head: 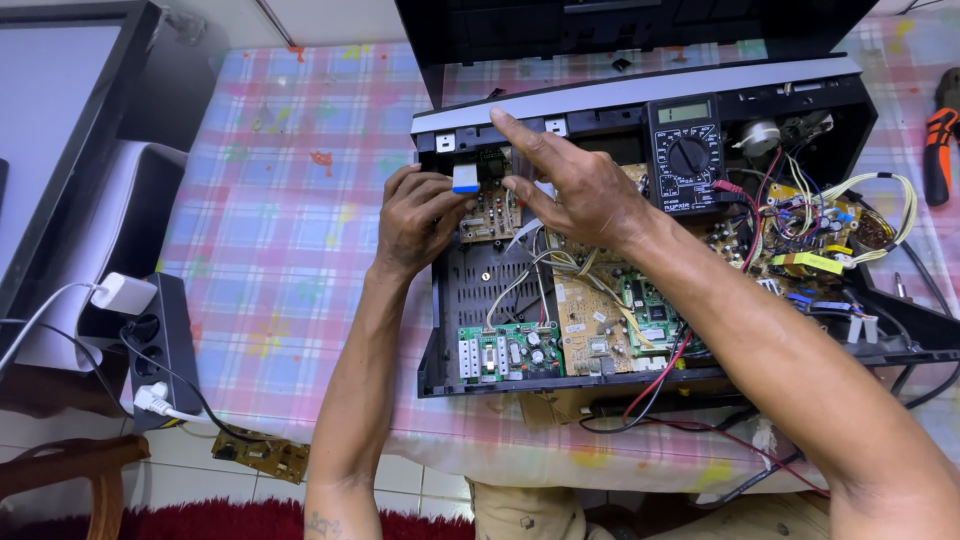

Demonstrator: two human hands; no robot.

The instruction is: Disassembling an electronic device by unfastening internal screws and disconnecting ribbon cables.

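Table (300, 150) covered with a pastel plaid cloth. Resting directly on it: an opened black electronics chassis (450, 330) with exposed circuit boards, occupying the centre and right; an orange-and-black hand tool (940, 140) at the far right edge. A circuit board (262, 455) lies on the tiled floor (420, 478) beside a red rug (220, 520).

A small rectangular grey-green screen (683, 112) is set at the top of a black multimeter (687, 155), just beside the right hand (580, 185), on its far right side. A large flat monitor screen (45, 130), pale grey within a black frame, is seen well apart from the left hand (415, 220), at its far left.
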